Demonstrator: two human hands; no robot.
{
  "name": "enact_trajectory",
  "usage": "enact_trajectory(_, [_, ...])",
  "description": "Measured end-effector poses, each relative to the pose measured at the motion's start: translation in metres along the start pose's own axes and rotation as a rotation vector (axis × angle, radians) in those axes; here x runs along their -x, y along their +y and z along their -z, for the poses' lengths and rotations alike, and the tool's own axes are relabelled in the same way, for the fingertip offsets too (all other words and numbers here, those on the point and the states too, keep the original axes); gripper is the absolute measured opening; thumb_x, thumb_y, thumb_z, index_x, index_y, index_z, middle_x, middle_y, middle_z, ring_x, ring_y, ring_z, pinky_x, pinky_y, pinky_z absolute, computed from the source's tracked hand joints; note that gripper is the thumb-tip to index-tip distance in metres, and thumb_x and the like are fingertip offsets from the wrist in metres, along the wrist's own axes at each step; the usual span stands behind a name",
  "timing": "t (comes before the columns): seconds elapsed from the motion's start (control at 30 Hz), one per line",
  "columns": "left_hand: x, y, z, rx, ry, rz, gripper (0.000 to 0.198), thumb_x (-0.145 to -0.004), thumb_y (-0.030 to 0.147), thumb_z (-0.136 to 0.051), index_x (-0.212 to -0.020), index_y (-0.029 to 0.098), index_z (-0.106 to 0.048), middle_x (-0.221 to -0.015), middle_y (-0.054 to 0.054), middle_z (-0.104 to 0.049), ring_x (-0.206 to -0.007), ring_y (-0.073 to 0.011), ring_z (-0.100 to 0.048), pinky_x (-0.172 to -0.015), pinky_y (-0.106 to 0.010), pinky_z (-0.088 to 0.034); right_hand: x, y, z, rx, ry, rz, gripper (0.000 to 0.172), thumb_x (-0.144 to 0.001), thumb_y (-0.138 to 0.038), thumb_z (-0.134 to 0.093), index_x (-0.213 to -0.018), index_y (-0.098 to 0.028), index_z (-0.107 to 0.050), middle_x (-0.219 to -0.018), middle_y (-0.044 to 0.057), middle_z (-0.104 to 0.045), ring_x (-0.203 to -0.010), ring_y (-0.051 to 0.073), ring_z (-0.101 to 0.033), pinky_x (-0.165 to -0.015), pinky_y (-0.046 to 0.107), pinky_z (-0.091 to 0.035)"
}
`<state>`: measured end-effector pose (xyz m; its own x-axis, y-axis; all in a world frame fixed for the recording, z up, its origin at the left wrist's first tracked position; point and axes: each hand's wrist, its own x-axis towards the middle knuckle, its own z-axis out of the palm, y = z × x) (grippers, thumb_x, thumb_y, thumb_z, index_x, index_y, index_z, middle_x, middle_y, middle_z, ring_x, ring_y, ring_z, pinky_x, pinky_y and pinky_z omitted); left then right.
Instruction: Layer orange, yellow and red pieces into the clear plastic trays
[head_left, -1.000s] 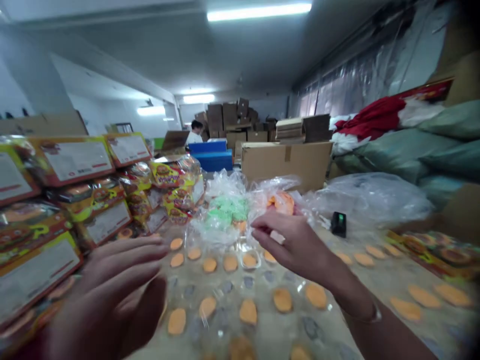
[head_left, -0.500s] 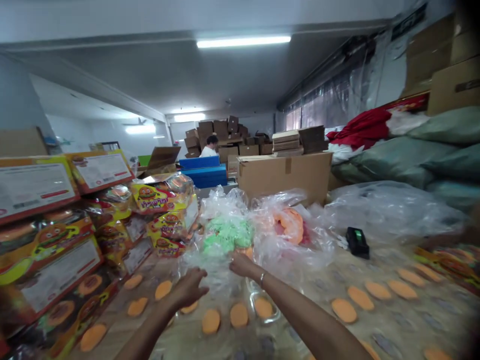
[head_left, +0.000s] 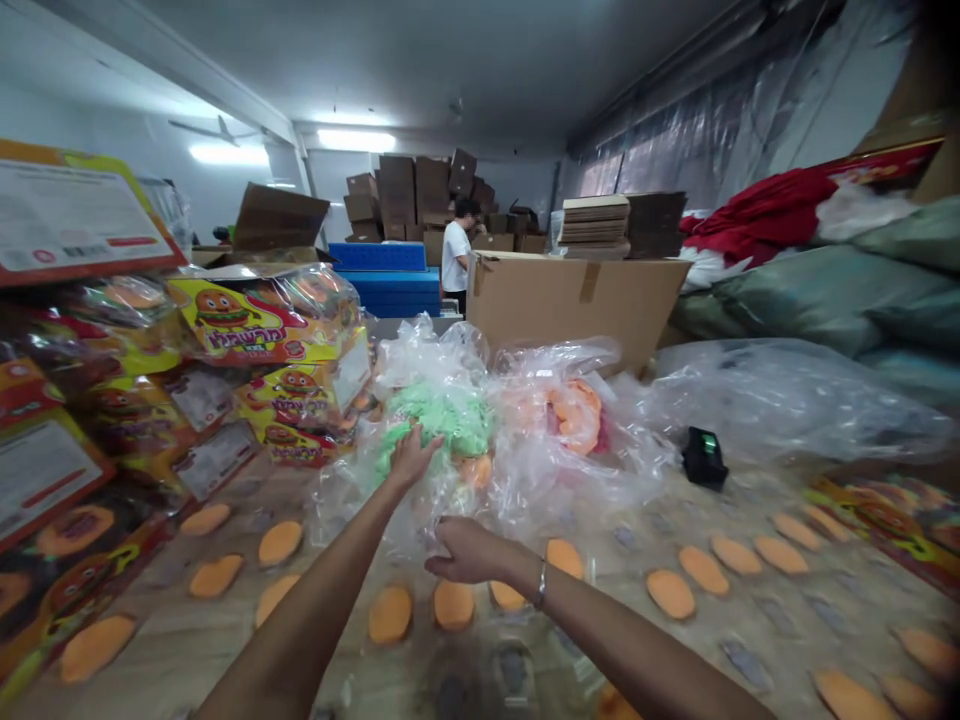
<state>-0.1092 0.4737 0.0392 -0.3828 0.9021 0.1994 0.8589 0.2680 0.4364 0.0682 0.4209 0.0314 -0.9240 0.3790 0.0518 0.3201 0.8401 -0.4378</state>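
Observation:
My left hand [head_left: 415, 457] reaches over a clear plastic bag holding green, leaf-like pieces [head_left: 446, 415], its fingers apart at their near side. Closer to me, my right hand [head_left: 474, 550], with a bracelet at the wrist, has its thumb and finger closed on the near edge of the clear plastic bag [head_left: 409, 520]. An orange piece [head_left: 475, 470] shows at the bag's mouth. Orange, bun-like rounds [head_left: 390, 613] lie in rows on the table beneath my arms, some in clear trays. A second clear bag with orange and pink pieces [head_left: 577, 415] lies to the right.
Printed burger cartons [head_left: 247, 320] are stacked at the left. A large cardboard box [head_left: 577, 300] stands behind the bags. A black device [head_left: 703, 458] with a green display sits at the right. Beyond, a person in white [head_left: 455, 255] stands near blue crates [head_left: 390, 285].
My left hand has moved forward to the green pieces. My right hand has drawn back toward me. The view has tilted down, and the far person now stands more upright.

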Motion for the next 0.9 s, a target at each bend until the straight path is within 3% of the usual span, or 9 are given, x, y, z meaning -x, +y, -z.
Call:
enact_trajectory(0.23, [-0.03, -0.045, 0.034, -0.021, 0.089, 0.122, 0.026, -0.084, 0.024, -0.045, -0.092, 0.016, -0.068, -0.091, -0.016, -0.071, -0.091, -0.0307, -0.065, -0.077, -0.036, -0.047, 0.039, 0.023, 0.02, -0.183, 0.256, 0.01, 0.033, -0.084, -0.017, -0.061, -0.117, -0.017, -0.059, -0.113, 0.01, -0.062, -0.1, 0.019, -0.061, -0.086, 0.029, -0.047])
enact_trajectory(0.37, [-0.035, -0.054, 0.06, 0.026, 0.152, 0.172, 0.035, -0.08, 0.031, -0.046, -0.103, 0.012, -0.064, -0.098, -0.014, -0.07, -0.092, -0.0273, -0.065, -0.077, -0.034, -0.049, 0.052, 0.038, 0.024, -0.264, 0.358, -0.076, 0.038, -0.083, -0.015, -0.059, -0.121, -0.017, -0.056, -0.113, 0.01, -0.059, -0.103, 0.02, -0.06, -0.09, 0.032, -0.047])
enact_trajectory(0.43, [-0.02, -0.043, 0.063, 0.085, 0.138, 0.065, 0.044, -0.081, 0.039, -0.048, -0.114, 0.012, -0.06, -0.111, -0.013, -0.068, -0.099, -0.0238, -0.063, -0.083, -0.031, -0.048, 0.045, 0.036, 0.02, -0.263, 0.405, -0.056, 0.053, -0.081, -0.019, -0.063, -0.133, -0.016, -0.049, -0.126, 0.013, -0.055, -0.116, 0.022, -0.055, -0.098, 0.036, -0.044])
enact_trajectory(0.5, [0.008, -0.031, 0.063, 0.145, 0.004, -0.16, 0.052, -0.077, 0.047, -0.054, -0.119, 0.015, -0.059, -0.121, -0.011, -0.065, -0.107, -0.0236, -0.061, -0.088, -0.03, -0.047, 0.029, 0.027, 0.013, -0.232, 0.372, 0.013, 0.058, -0.081, -0.019, -0.063, -0.136, -0.015, -0.046, -0.133, 0.015, -0.051, -0.125, 0.024, -0.049, -0.103, 0.036, -0.041])
enact_trajectory(0.57, [0.04, -0.025, 0.065, 0.123, -0.312, -0.347, 0.046, -0.075, 0.049, -0.058, -0.107, 0.018, -0.065, -0.11, -0.009, -0.068, -0.101, -0.0254, -0.063, -0.084, -0.032, -0.048, 0.01, 0.018, 0.005, -0.177, 0.209, 0.094, 0.044, -0.082, -0.013, -0.058, -0.125, -0.014, -0.057, -0.126, 0.013, -0.058, -0.118, 0.022, -0.055, -0.099, 0.034, -0.044])
enact_trajectory(0.67, [0.074, -0.033, 0.076, -0.035, -0.673, -0.291, 0.031, -0.076, 0.044, -0.055, -0.087, 0.019, -0.068, -0.08, -0.005, -0.069, -0.076, -0.0245, -0.065, -0.069, -0.032, -0.048, -0.015, 0.014, -0.001, -0.086, 0.069, 0.096, 0.03, -0.083, -0.007, -0.05, -0.106, -0.014, -0.066, -0.114, 0.01, -0.064, -0.102, 0.019, -0.062, -0.09, 0.03, -0.048])
enact_trajectory(0.73, [0.081, -0.045, 0.086, -0.092, -0.562, -0.207, 0.031, -0.078, 0.042, -0.051, -0.09, 0.018, -0.067, -0.08, -0.006, -0.069, -0.077, -0.025, -0.065, -0.069, -0.033, -0.048, -0.027, 0.022, 0.002, -0.005, 0.26, -0.046, 0.035, -0.083, -0.007, -0.048, -0.115, -0.013, -0.063, -0.125, 0.014, -0.059, -0.113, 0.022, -0.057, -0.097, 0.032, -0.045])
enact_trajectory(0.83, [0.074, -0.063, 0.099, -0.16, -0.09, -0.145, 0.039, -0.081, 0.04, -0.047, -0.109, 0.016, -0.062, -0.11, -0.014, -0.066, -0.104, -0.0305, -0.061, -0.089, -0.041, -0.047, -0.048, 0.041, 0.017, 0.12, 0.559, -0.27, 0.056, -0.083, -0.014, -0.057, -0.138, -0.011, -0.046, -0.147, 0.022, -0.038, -0.137, 0.029, -0.035, -0.111, 0.043, -0.032])
enact_trajectory(0.9, [0.063, -0.074, 0.099, -0.212, 0.133, 0.002, 0.051, -0.08, 0.045, -0.052, -0.122, 0.016, -0.055, -0.127, -0.019, -0.058, -0.119, -0.0368, -0.053, -0.097, -0.049, -0.042, -0.068, 0.052, 0.03, 0.118, 0.582, -0.375, 0.078, -0.08, -0.03, -0.068, -0.147, -0.012, -0.032, -0.155, 0.024, -0.024, -0.144, 0.035, -0.022, -0.113, 0.049, -0.027])
